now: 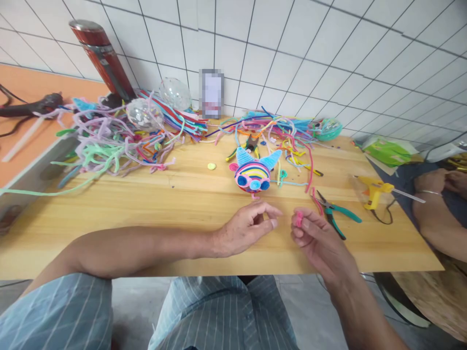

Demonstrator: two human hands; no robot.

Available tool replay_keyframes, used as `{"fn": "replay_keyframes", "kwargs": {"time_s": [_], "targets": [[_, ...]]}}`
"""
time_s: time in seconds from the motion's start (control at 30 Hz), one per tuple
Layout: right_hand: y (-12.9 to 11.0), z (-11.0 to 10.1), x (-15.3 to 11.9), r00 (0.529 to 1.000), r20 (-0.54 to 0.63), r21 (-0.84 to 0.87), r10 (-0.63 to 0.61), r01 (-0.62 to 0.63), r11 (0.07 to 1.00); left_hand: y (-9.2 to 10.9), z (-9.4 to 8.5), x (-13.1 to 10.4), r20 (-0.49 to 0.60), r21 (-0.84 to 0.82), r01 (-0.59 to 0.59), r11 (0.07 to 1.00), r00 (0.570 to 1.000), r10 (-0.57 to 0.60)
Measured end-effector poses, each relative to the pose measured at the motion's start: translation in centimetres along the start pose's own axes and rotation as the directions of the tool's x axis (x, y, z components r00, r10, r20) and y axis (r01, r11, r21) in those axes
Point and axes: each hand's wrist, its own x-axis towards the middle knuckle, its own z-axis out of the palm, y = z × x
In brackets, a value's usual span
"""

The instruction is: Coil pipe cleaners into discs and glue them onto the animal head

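Between the thumb and fingers of my right hand (321,238) is a small coiled piece of pink pipe cleaner (299,219). My left hand (246,228) hovers to its left, thumb and forefinger apart and nothing between them. Just beyond my hands sits a round pipe-cleaner figure (253,174) with light blue pointed ears, rainbow stripes and blue coils on its front. Teal-handled pliers (333,211) lie to the right of my right hand, beside a pink pipe cleaner strand. A pale yellow coil (211,166) rests on the table left of the figure.
Tangled pipe cleaners (98,141) heap at the left, and more strands (262,121) line the wall. A red thermos (104,61) and a phone (211,93) stand at the back. On the right are a yellow glue gun (375,190) and another person's arm (434,214).
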Motion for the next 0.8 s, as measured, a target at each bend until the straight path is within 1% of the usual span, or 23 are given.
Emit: {"fn": "replay_keyframes", "kwargs": {"time_s": [0.07, 0.1, 0.17, 0.23, 0.27, 0.3, 0.37, 0.4, 0.47, 0.57, 0.63, 0.7, 0.8], "targets": [[-0.9, -0.2, 1.4, 0.987, -0.055, -0.06, -0.153, 0.15, 0.987, 1.0, -0.3, 0.0, -0.03, 0.06, -0.03, 0.998, 0.999, 0.032], [-1.3, -0.2, 2.2, 0.97, -0.072, -0.092, -0.233, 0.226, 0.97, 1.4, -0.6, 0.1, -0.045, 0.102, -0.066, 0.993, 0.996, 0.071], [-1.8, 0.1, 4.1, 0.927, -0.087, -0.158, -0.364, 0.348, 0.924, 2.0, -1.5, 0.4, -0.078, 0.205, -0.169, 0.964, 0.979, 0.188], [-2.0, 0.6, 6.0, 0.89, -0.084, -0.213, -0.448, 0.423, 0.881, 2.0, -2.8, 0.8, -0.134, 0.333, -0.263, 0.905, 0.937, 0.322], [-2.0, 0.9, 6.9, 0.875, -0.079, -0.235, -0.477, 0.449, 0.862, 1.8, -3.5, 1.0, -0.175, 0.404, -0.285, 0.869, 0.909, 0.379], [-2.0, 1.1, 7.8, 0.863, -0.072, -0.254, -0.501, 0.469, 0.845, 1.3, -4.2, 1.2, -0.227, 0.475, -0.282, 0.833, 0.876, 0.426], [-1.9, 1.5, 9.2, 0.839, -0.056, -0.29, -0.541, 0.505, 0.813, 0.0, -5.6, 1.5, -0.322, 0.571, -0.224, 0.79, 0.824, 0.466], [-1.9, 1.7, 9.7, 0.83, -0.044, -0.313, -0.557, 0.518, 0.796, -0.8, -6.2, 1.6, -0.351, 0.593, -0.191, 0.782, 0.813, 0.464], [-1.8, 1.9, 10.5, 0.81, -0.018, -0.37, -0.586, 0.539, 0.756, -2.4, -7.2, 1.6, -0.381, 0.616, -0.142, 0.775, 0.807, 0.451], [-1.5, 2.1, 11.0, 0.769, 0.009, -0.454, -0.639, 0.573, 0.683, -4.3, -8.0, 1.6, -0.401, 0.591, -0.057, 0.805, 0.844, 0.355], [-1.1, 2.1, 11.3, 0.73, 0.005, -0.499, -0.683, 0.594, 0.631, -4.8, -8.2, 1.7, -0.412, 0.554, -0.021, 0.832, 0.862, 0.296], [-0.6, 2.1, 11.6, 0.694, 0.006, -0.545, -0.72, 0.606, 0.58, -4.9, -8.3, 2.0, -0.421, 0.522, -0.012, 0.853, 0.866, 0.269], [-0.1, 2.2, 11.9, 0.663, 0.027, -0.591, -0.749, 0.615, 0.522, -4.8, -8.3, 2.3, -0.409, 0.484, -0.005, 0.875, 0.883, 0.231]]}}
